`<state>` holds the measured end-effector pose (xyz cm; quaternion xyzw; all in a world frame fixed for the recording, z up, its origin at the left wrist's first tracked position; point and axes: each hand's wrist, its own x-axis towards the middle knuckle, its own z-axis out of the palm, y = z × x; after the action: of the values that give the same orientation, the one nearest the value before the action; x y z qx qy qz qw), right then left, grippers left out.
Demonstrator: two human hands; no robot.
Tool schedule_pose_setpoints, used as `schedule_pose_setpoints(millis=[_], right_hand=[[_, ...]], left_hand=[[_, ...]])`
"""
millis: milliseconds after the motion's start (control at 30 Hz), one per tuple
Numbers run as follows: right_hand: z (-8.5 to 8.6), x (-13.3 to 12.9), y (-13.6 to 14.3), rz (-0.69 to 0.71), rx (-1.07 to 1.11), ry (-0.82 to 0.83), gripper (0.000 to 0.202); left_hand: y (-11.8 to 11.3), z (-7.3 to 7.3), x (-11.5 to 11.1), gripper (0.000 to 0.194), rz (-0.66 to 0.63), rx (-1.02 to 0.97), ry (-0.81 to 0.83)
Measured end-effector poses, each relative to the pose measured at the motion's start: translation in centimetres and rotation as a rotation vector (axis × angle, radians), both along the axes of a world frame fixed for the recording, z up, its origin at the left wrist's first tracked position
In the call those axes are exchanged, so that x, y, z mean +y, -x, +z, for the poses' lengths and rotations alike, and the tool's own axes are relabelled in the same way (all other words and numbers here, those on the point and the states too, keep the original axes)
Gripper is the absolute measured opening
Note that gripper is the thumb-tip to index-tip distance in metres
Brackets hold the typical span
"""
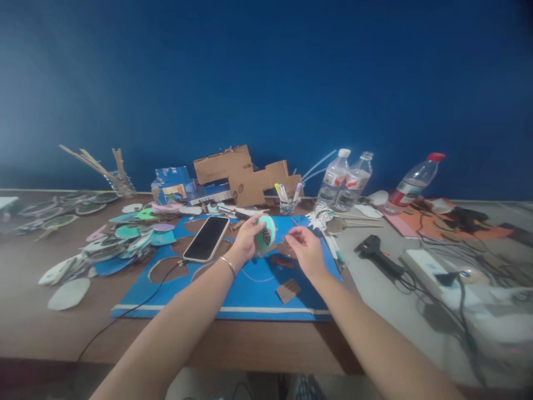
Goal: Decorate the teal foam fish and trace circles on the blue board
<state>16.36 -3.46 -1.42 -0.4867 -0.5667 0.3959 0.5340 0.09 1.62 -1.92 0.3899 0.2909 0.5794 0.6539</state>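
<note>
My left hand (249,238), with a bangle at the wrist, grips a mint-green rounded piece (265,235) that has a dark patch on its face. Just to its right, my right hand (305,248) is closed, thumb and fingertips together; what they pinch, if anything, is too small to make out. Both hands are above a blue sheet (245,297) with rounded cut-outs. A small brown cardboard piece (288,290) lies on the sheet below my right hand. Left of my left hand rests a phone (207,239) with a dark screen.
Coloured cut pieces (127,232) are heaped at the left. Behind stand folded cardboard (245,180), a cup of pens (287,206) and plastic bottles (334,178). At the right lie a black glue gun (381,258), a power strip (433,278) and cables.
</note>
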Motion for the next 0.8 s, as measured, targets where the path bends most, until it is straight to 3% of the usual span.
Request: schedule_pose_setpoints(millis=[267, 600, 800], right_hand=[[-0.04, -0.26, 0.32, -0.007, 0.157, -0.030, 0.020], [-0.05, -0.45, -0.11, -0.072, -0.035, -0.085, 0.021], [-0.21, -0.48, -0.31, -0.032, -0.048, -0.093, 0.021]], left_hand=[[-0.73, -0.01, -0.32, 0.037, -0.033, 0.092, -0.013], [-0.93, -0.12, -0.50, 0.036, -0.069, 0.117, -0.029], [-1.03, 0.23, -0.62, 0.038, -0.060, 0.118, -0.028]])
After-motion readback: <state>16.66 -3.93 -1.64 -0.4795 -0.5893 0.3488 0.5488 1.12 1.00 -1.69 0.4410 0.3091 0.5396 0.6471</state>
